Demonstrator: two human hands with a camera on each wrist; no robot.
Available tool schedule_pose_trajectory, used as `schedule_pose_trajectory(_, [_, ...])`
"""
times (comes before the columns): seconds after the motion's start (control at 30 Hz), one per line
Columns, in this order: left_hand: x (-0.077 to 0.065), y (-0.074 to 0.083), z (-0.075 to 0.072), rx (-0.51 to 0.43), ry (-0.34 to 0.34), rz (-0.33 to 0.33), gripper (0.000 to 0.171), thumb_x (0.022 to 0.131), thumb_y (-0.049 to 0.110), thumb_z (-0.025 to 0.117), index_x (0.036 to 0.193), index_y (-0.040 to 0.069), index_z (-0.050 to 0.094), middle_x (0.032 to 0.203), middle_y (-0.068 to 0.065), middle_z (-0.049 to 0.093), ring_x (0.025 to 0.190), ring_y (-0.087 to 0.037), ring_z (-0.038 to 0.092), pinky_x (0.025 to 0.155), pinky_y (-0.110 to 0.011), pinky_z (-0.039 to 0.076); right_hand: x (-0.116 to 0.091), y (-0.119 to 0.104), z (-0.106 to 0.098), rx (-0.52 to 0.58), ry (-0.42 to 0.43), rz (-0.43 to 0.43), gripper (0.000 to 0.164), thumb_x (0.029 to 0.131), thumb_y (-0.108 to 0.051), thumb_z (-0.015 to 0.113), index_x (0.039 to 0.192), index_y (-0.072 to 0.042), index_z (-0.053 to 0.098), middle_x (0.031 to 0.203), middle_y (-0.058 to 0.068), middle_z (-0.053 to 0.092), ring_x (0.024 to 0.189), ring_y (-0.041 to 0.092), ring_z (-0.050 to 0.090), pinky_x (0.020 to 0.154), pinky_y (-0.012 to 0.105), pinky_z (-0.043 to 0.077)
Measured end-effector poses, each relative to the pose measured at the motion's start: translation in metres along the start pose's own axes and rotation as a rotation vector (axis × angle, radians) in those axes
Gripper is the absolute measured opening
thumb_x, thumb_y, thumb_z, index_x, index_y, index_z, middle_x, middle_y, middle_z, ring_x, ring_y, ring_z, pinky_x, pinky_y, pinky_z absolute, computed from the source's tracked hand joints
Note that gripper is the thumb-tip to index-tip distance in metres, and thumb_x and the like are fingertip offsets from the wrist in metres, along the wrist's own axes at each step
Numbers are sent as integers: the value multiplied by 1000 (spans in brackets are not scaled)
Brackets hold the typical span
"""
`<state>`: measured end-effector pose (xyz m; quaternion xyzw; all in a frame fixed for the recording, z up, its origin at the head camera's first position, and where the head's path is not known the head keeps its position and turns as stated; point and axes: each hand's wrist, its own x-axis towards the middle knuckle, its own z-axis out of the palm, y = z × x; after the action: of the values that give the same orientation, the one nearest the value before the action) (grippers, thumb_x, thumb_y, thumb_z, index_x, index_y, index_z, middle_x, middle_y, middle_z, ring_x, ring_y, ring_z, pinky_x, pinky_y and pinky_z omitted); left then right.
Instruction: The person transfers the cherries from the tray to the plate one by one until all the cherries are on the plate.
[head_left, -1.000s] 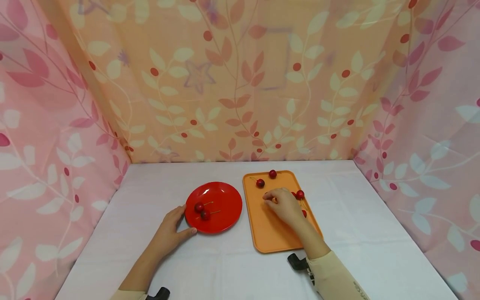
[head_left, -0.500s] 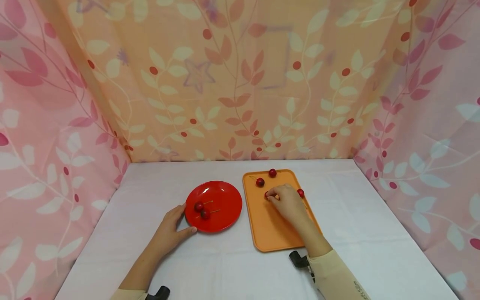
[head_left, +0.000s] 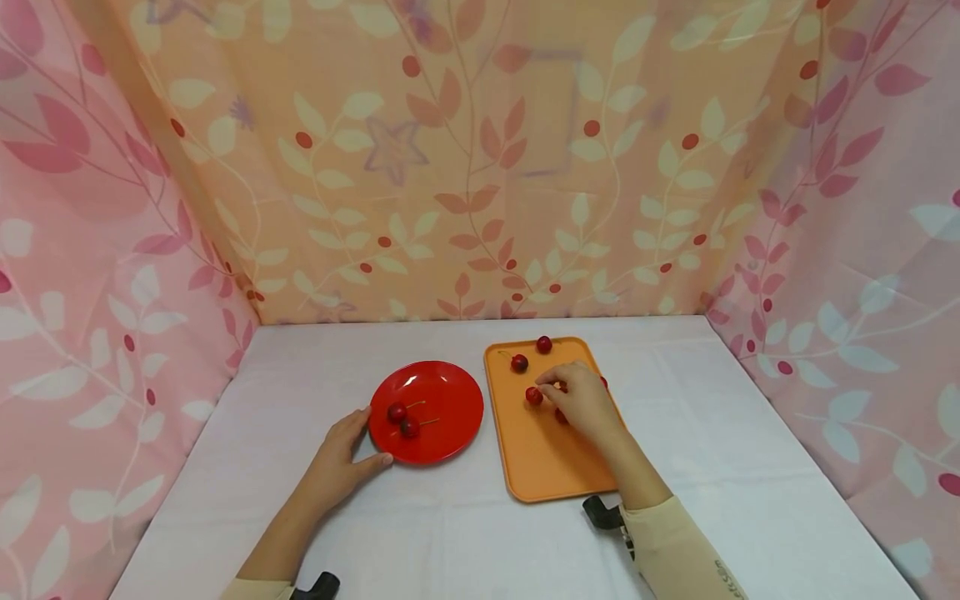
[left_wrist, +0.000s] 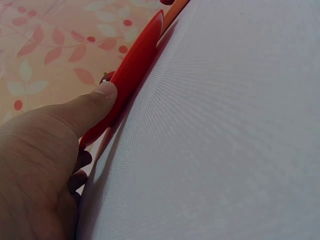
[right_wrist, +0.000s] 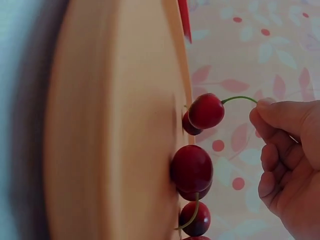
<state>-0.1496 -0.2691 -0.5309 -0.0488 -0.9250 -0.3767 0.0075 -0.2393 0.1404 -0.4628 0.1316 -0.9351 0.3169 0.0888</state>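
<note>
Pinching a cherry point(right_wrist: 206, 111) by its stem, the right hand point(head_left: 588, 408) is over the orange tray point(head_left: 540, 467), right of centre. At centre-left, the left hand point(head_left: 337, 467) holds the red plate point(head_left: 453, 417).

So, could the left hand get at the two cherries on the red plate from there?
Probably yes: the left hand holds the red plate by its left rim, the two cherries lie near that side, and nothing visible stands between.
</note>
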Motion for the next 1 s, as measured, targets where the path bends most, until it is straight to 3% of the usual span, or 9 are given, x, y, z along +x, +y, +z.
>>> schedule_pose_trajectory(0.2, [0, 1, -1, -8, -2, 8, 100, 83, 52, 81, 161, 13, 32, 162, -14, 37, 149, -39, 32, 106, -63, 47, 0, -5, -5, 30, 5, -11, 11, 91, -25, 79, 100, -19, 81, 96, -2, 71, 91, 21, 56, 82, 36, 54])
schedule_pose_trajectory(0.6, [0, 2, -2, -16, -3, 20, 97, 84, 49, 81, 161, 14, 34, 162, -12, 38, 150, -38, 32, 108, -64, 44, 0, -21, -6, 51, 6, -35, 7, 90, -25, 80, 97, -22, 81, 94, -6, 70, 93, 19, 58, 83, 35, 56])
schedule_pose_trajectory(0.83, [1, -2, 0, -21, 5, 30, 97, 84, 50, 82, 161, 14, 35, 162, -13, 39, 150, -38, 32, 111, -65, 41, 5, -40, -3, 111, 13, -114, 5, 90, -22, 81, 94, -22, 81, 90, -9, 70, 91, 22, 58, 78, 34, 53])
schedule_pose_trajectory(1.0, [2, -5, 1, -10, 10, 44, 96, 85, 49, 81, 161, 14, 35, 161, -12, 40, 149, -37, 33, 113, -64, 39, 7, -53, 2, 158, 16, -180, 6, 89, -18, 82, 94, -21, 81, 89, -10, 71, 92, 23, 60, 79, 41, 58])
